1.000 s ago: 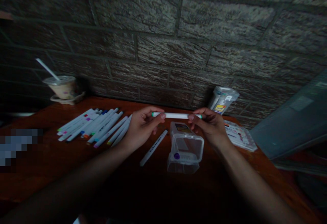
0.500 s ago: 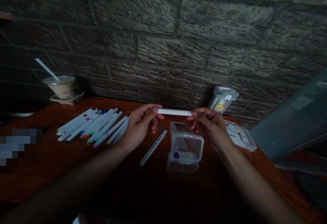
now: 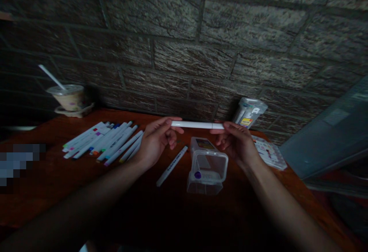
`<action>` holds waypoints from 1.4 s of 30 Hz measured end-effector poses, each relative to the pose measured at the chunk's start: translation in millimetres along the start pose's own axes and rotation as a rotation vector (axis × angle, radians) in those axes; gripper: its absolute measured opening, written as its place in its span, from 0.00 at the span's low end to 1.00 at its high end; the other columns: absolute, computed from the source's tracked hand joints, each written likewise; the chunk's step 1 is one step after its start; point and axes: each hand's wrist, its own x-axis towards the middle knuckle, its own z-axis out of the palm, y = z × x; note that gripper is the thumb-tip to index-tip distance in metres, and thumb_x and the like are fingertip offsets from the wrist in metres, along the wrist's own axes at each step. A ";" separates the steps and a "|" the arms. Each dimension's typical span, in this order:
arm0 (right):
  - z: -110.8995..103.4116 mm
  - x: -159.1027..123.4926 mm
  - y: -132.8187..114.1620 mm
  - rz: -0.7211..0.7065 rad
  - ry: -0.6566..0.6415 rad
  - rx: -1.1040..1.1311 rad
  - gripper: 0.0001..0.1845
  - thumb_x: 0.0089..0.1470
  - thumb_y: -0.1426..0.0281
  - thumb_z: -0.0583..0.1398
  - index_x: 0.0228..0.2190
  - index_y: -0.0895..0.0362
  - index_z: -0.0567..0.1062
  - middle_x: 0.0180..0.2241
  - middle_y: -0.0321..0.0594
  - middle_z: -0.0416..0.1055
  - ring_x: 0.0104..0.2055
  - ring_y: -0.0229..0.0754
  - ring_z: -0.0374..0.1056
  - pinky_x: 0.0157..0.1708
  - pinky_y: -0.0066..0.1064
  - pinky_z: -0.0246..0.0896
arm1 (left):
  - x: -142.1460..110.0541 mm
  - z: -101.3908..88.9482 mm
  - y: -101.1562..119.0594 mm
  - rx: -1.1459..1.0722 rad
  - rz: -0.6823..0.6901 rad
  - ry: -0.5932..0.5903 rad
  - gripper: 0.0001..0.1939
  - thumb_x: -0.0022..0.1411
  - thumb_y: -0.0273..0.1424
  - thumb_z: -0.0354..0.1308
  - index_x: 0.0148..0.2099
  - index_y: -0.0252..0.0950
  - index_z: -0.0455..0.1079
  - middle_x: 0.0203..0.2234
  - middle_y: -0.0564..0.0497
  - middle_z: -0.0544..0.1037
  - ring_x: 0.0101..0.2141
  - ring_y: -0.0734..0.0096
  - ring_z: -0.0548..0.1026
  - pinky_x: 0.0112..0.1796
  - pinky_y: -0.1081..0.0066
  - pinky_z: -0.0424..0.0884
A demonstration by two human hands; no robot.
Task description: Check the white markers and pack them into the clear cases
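A white marker (image 3: 195, 124) is held level above the table between my two hands. My left hand (image 3: 156, 139) pinches its left end with thumb and fingers. Its right end sits in the closed fingers of my right hand (image 3: 237, 137), which hide the tip. Below and between the hands lies another white marker (image 3: 172, 166), slanted on the table, with dark lettering along its side. Beside it stands a clear plastic box (image 3: 205, 189), its lid raised, with a purple-ended marker (image 3: 197, 175) inside.
Several white markers (image 3: 100, 141) with coloured ends lie piled at the left. A drink cup (image 3: 69, 97) with a straw stands behind them. Against the brick wall (image 3: 178, 56) at the right are a clear marker case (image 3: 248, 112) and a flat printed case (image 3: 271, 154) on the wooden table (image 3: 43, 190).
The marker has turned in my fingers, and its green end bands no longer show. My right thumb has shifted out towards its right end. The other things stay in place.
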 end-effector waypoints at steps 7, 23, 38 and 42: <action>2.2 -0.2 -3.4 0.017 0.011 -0.007 0.11 0.51 0.64 0.70 0.35 0.59 0.86 0.32 0.48 0.86 0.19 0.37 0.75 0.14 0.21 0.66 | 0.1 -0.7 0.2 -0.049 -0.042 0.004 0.13 0.62 0.32 0.65 0.45 0.27 0.79 0.27 0.43 0.83 0.17 0.78 0.65 0.17 0.76 0.64; 1.9 -0.1 0.6 0.045 0.058 -0.022 0.13 0.53 0.66 0.68 0.39 0.60 0.85 0.32 0.48 0.86 0.21 0.39 0.76 0.16 0.24 0.67 | 0.1 -1.8 -2.2 0.058 -0.023 0.009 0.14 0.62 0.35 0.65 0.45 0.30 0.79 0.25 0.48 0.81 0.16 0.78 0.65 0.16 0.76 0.64; 0.4 1.7 10.2 -0.080 0.082 -0.175 0.12 0.45 0.67 0.77 0.33 0.55 0.85 0.25 0.41 0.84 0.22 0.41 0.79 0.15 0.24 0.66 | 0.6 -3.5 -10.7 0.353 0.094 -0.017 0.13 0.61 0.36 0.70 0.45 0.34 0.79 0.26 0.51 0.82 0.16 0.82 0.65 0.16 0.79 0.63; 1.1 0.3 11.5 -0.110 0.046 -0.218 0.10 0.46 0.68 0.76 0.33 0.54 0.85 0.22 0.40 0.83 0.19 0.39 0.75 0.16 0.26 0.67 | -1.0 -3.9 -10.7 0.422 0.086 -0.003 0.12 0.59 0.35 0.72 0.42 0.35 0.79 0.25 0.51 0.81 0.16 0.81 0.67 0.16 0.79 0.60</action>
